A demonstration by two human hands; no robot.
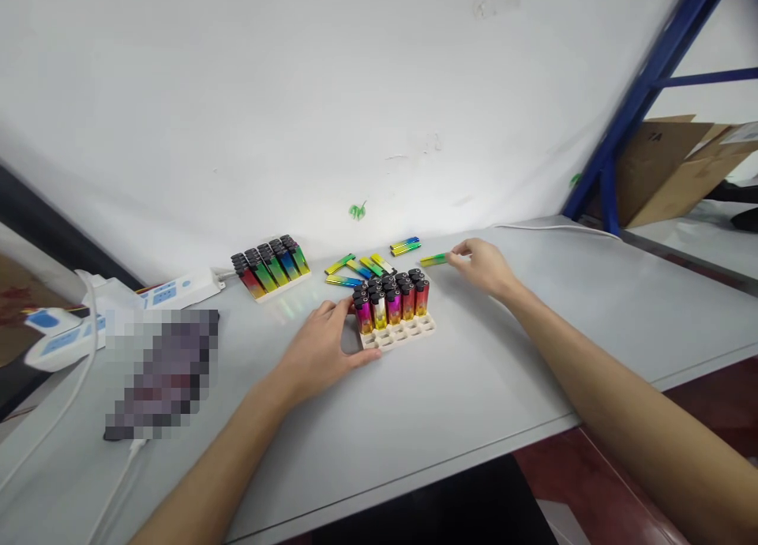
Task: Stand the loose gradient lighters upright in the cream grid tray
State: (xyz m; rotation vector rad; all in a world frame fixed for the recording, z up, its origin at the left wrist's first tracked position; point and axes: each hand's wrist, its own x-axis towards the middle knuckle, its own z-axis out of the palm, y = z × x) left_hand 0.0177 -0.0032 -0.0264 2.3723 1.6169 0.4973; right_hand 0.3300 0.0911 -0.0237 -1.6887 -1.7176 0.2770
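Observation:
A white tray [398,336] stands in the middle of the table, its back rows filled with upright lighters [393,305] in pink, gold and red with black tops. Its front row of slots is bare. My left hand [323,343] grips the tray's left end, thumb at the front corner and fingers by the back lighters. Off to the right, my right hand [481,265] pinches the right end of a yellow-green lighter [434,259], held low near the tabletop. Behind the tray lie several loose lighters [347,281] in yellow, green and blue.
A second tray [283,287] of upright lighters sits at the back left. Power strips [171,291], a white cable [88,363] and a blurred-out dark object [169,371] occupy the left side. A blue frame [636,95] and cardboard boxes [681,170] stand at right.

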